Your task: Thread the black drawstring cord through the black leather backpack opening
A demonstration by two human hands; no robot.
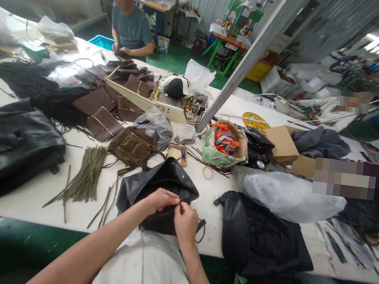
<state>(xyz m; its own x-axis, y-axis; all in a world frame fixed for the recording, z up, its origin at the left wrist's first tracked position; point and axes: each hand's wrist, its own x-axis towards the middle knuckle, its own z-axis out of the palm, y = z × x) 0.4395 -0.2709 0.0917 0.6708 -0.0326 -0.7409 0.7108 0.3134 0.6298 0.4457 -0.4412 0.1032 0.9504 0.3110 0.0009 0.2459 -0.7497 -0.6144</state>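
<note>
Standing at the white surface (79,213), we have both hands just in front of our pale clothing (146,270), the left hand (163,201) and the right hand (185,222) meeting over an open black bag (168,174). The fingers of both are pinching at the edge of the bag's opening, their tips close together; we cannot tell which small part sits between them. The black bag lies on the surface right before us, its mouth gaping and its far flap raised to a point. Near it on our right, a black backpack (268,234) reaches over the front edge of the surface; well to our left lies a large black leather bag (8,152), with a fanned bunch of olive strips (84,173) between it and our work. Just past the black bag, we see a brown bag (133,146) with buckles and a small tray (174,152) holding a blue pen (183,154). To the right of those, a green and white sack (210,151) is full of orange straps (224,137), and a cloudy plastic bag (289,198) lies behind the backpack. Farther off, brown purses (103,124) lie in a heap to the left, beside a long cream machine (146,102). Across the surface, a person in a blue-grey shirt (130,33) handles something dark.
</note>
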